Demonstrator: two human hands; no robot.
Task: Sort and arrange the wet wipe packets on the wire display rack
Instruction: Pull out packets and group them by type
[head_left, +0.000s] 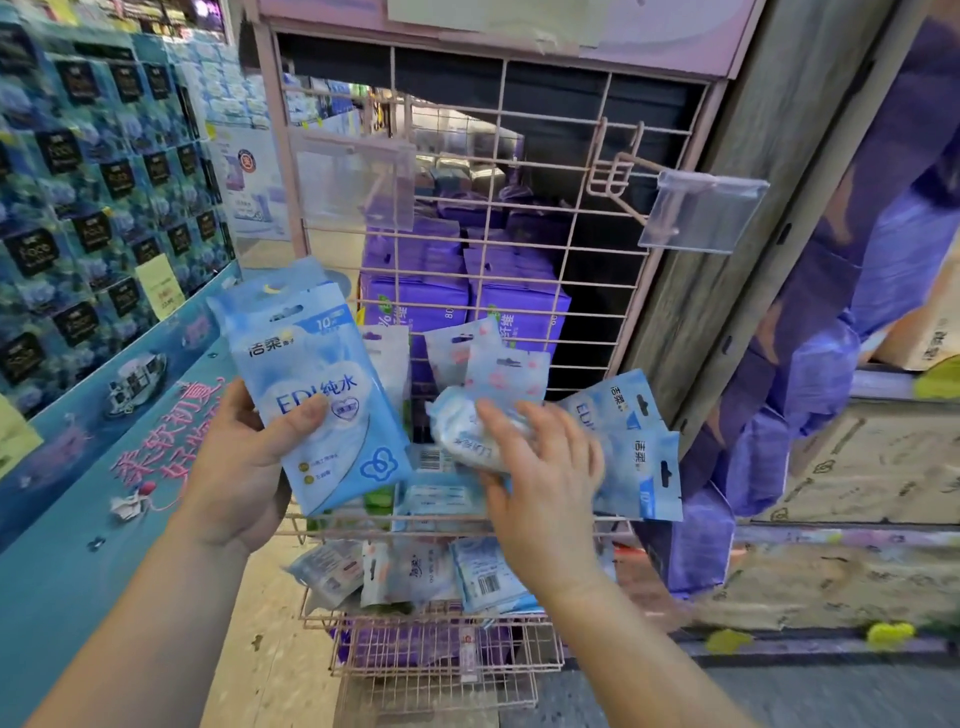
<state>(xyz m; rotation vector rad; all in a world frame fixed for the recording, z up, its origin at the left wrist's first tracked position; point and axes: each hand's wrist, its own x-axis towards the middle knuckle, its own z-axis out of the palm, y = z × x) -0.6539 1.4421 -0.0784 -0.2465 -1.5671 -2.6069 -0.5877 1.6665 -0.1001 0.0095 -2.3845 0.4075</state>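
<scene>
wet wipe packets: we see them loose in two baskets of the pink wire display rack (498, 218), some upright, some flat
left hand (236, 462): we're gripping a stack of light blue packets (317, 395), thumb across the front, held upright just left of the rack
stack: front packet faces us, hang hole at top; at least one more packet shows behind it
right hand (540, 478): our fingers curl around a crumpled white-blue packet (470, 431) in the upper basket (447, 522); blurred, so we can't tell how firm the grip is
upper basket: pink-patterned packets (498, 364) stand at the back, two blue packets (631, 441) lean at the right, overhanging the rim
lower basket (431, 613): several packets (410, 571) lie jumbled, one barcode side up
hooks: two empty pegs with clear label holders (701, 213) stick out of the grid above
behind grid: purple boxes (467, 291) stacked
left: blue product display (98, 171)
</scene>
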